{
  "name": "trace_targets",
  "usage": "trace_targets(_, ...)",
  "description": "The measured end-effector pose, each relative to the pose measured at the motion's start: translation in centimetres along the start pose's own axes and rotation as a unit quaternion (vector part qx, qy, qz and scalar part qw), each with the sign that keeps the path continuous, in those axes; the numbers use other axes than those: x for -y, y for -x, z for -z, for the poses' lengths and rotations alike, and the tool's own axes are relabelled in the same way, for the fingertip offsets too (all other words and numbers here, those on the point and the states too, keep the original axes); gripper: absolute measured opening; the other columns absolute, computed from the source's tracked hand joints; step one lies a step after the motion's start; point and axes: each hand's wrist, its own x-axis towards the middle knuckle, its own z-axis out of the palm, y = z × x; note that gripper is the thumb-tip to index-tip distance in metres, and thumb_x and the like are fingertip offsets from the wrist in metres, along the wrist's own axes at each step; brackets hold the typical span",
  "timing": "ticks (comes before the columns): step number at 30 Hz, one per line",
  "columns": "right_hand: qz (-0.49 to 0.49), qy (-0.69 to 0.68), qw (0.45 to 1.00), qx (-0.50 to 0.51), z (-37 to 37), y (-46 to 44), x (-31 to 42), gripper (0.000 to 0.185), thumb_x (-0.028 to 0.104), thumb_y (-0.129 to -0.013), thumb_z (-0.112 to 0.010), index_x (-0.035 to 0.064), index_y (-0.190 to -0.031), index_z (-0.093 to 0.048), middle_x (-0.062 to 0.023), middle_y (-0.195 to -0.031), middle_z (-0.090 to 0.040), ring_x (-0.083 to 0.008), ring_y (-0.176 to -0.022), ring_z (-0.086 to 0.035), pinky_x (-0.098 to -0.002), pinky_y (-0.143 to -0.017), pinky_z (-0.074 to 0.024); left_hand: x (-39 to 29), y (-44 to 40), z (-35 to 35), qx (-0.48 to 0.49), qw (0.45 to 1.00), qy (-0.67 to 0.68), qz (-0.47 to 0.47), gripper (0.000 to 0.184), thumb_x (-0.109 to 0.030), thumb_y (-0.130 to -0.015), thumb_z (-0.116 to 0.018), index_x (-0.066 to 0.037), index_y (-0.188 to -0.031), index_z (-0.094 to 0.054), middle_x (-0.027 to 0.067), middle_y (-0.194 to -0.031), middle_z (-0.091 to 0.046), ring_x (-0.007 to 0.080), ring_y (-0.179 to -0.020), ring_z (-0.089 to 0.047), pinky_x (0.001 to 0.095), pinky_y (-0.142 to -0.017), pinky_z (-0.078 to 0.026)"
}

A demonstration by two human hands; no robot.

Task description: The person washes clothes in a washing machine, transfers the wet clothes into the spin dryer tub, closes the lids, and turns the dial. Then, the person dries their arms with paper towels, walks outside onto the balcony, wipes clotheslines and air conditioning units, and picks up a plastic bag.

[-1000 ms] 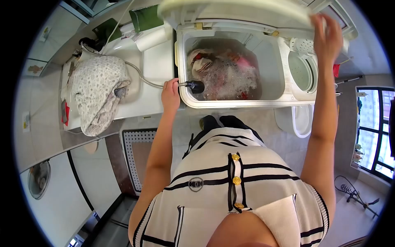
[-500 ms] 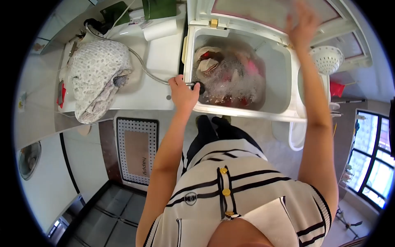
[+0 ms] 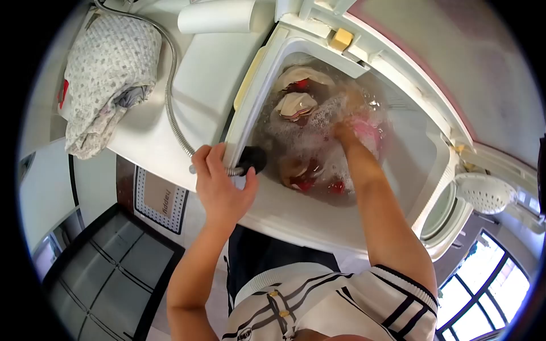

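Observation:
My left hand (image 3: 223, 184) curls over the near left rim of a washing machine tub (image 3: 418, 196), gripping a metal shower hose (image 3: 172, 102) close to its black end piece (image 3: 253, 159), which hangs just inside the tub. Foamy, murky water (image 3: 307, 133) fills the tub's bottom, with clothes soaking in it. A beige cloth (image 3: 296, 106) pokes up at the left, and a pink piece (image 3: 369, 132) shows at the right. Into the suds reaches my right hand (image 3: 343, 131); its fingers are under water, so their grip is hidden.
Behind the tub stands the raised lid (image 3: 443, 62), with a yellow block (image 3: 342, 39) at the hinge side. A white strainer basket (image 3: 485, 193) is at the right. Left on the white counter (image 3: 207, 74) lie a patterned cloth bundle (image 3: 114, 74) and a paper roll (image 3: 216, 16).
My right hand has come down from the raised lid into the water. My left hand stays on the hose at the rim. The view has moved closer and turned.

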Motion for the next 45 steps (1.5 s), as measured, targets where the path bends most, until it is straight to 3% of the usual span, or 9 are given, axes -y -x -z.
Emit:
trace_targets(16, 0.114, 0.072, 0.988, 0.075, -10.3, 4.6, -2.2, 0.038, 0.03, -0.073, -0.068, 0.0144, -0.108, -0.064, -0.0129, -0.103, -0.059, -0.023, -0.094, -0.054, -0.0377, -0.081, -0.0453, -0.2, 0.1, 0.4, -0.01, 1.0, 0.006, -0.003, 0.061, -0.011, -0.063, -0.074, -0.002, -0.116, -0.045, 0.0208, -0.114, -0.043, 0.0388, -0.095, -0.052, 0.0413, -0.078, -0.047)
trace_targets(22, 0.354, 0.002, 0.933, 0.067, -1.0, 10.2, -6.8, 0.03, 0.022, -0.071, -0.071, 0.011, -0.099, -0.071, -0.0107, -0.091, -0.067, -0.0198, -0.082, -0.062, -0.0354, -0.075, -0.0488, 0.1, 0.2, 0.9, -0.042, 0.999, 0.024, -0.009, 0.055, -0.016, -0.065, -0.073, -0.006, -0.113, -0.048, 0.0162, -0.114, -0.048, 0.0365, -0.097, -0.055, 0.0426, -0.077, -0.049)
trace_targets(25, 0.181, -0.242, 0.93, 0.209, 11.7, 18.3, -6.5, 0.018, 0.005, -0.071, -0.066, 0.0052, -0.088, -0.072, -0.0079, -0.085, -0.067, -0.0119, -0.081, -0.059, -0.032, -0.072, -0.0482, 0.3, 0.4, 1.1, -0.051, 0.998, 0.022, -0.017, 0.054, -0.018, -0.066, -0.073, -0.006, -0.113, -0.048, 0.0155, -0.114, -0.048, 0.0353, -0.097, -0.056, 0.0417, -0.077, -0.049)
trace_targets(27, 0.241, -0.242, 0.931, 0.129, 16.6, 22.1, -7.0, 0.016, 0.001, -0.071, -0.064, 0.002, -0.086, -0.071, -0.0048, -0.079, -0.067, -0.0111, -0.076, -0.057, -0.0235, -0.074, -0.0458, 0.4, 0.7, 1.2, -0.049, 0.999, 0.017, -0.012, 0.054, -0.018, -0.067, -0.073, -0.005, -0.113, -0.048, 0.0153, -0.114, -0.049, 0.0348, -0.097, -0.056, 0.041, -0.078, -0.049)
trace_targets(31, 0.344, -0.21, 0.912, 0.077, 25.4, 29.1, -7.8, 0.02, 0.001, -0.072, -0.065, 0.0015, -0.091, -0.07, -0.0048, -0.087, -0.068, -0.0103, -0.079, -0.059, -0.0249, -0.076, -0.0454, 0.5, 1.0, 1.1, -0.04, 0.999, 0.014, -0.008, 0.055, -0.019, -0.067, -0.074, -0.005, -0.113, -0.048, 0.0145, -0.113, -0.049, 0.0337, -0.099, -0.055, 0.0399, -0.079, -0.049)
trace_targets(35, 0.272, -0.185, 0.939, 0.095, 29.8, 33.8, -8.0, 0.022, 0.0, -0.071, -0.066, 0.0021, -0.092, -0.07, -0.0047, -0.092, -0.069, -0.0096, -0.083, -0.059, -0.0234, -0.076, -0.0439, 0.7, 0.4, 1.1, -0.036, 0.999, 0.01, -0.003, 0.055, -0.019, -0.067, -0.074, -0.005, -0.113, -0.049, 0.0144, -0.113, -0.049, 0.0328, -0.099, -0.055, 0.0396, -0.08, -0.049)
trace_targets(36, 0.305, -0.172, 0.932, 0.09, 29.8, 33.6, -8.3, 0.034, 0.001, -0.071, -0.067, 0.0041, -0.104, -0.068, -0.005, -0.1, -0.068, -0.0102, -0.089, -0.058, -0.0234, -0.078, -0.043, 0.6, 0.5, 0.9, -0.03, 0.999, 0.011, 0.001, 0.054, -0.019, -0.067, -0.074, -0.005, -0.113, -0.049, 0.0144, -0.113, -0.049, 0.0326, -0.099, -0.055, 0.0395, -0.08, -0.049)
trace_targets(40, 0.298, -0.248, 0.915, 0.113, 26.2, 30.4, -7.5, 0.066, 0.004, -0.072, -0.069, 0.0086, -0.134, -0.049, -0.009, -0.125, -0.057, -0.0139, -0.106, -0.053, -0.0265, -0.09, -0.0399, 0.4, 0.4, 0.8, -0.034, 0.999, 0.011, 0.007, 0.054, -0.018, -0.066, -0.074, -0.005, -0.113, -0.049, 0.0142, -0.112, -0.049, 0.0322, -0.096, -0.056, 0.039, -0.077, -0.05)
trace_targets(45, 0.25, -0.324, 0.904, 0.122, 13.1, 18.3, -8.8, 0.087, 0.02, -0.071, -0.075, 0.0126, -0.145, -0.029, -0.016, -0.134, -0.047, -0.0242, -0.119, -0.048, -0.0354, -0.101, -0.0357, 0.3, 0.3, 0.9, -0.041, 0.999, 0.012, 0.005, 0.055, -0.018, -0.065, -0.075, -0.006, -0.112, -0.05, 0.0137, -0.111, -0.049, 0.0323, -0.09, -0.058, 0.0389, -0.074, -0.05)
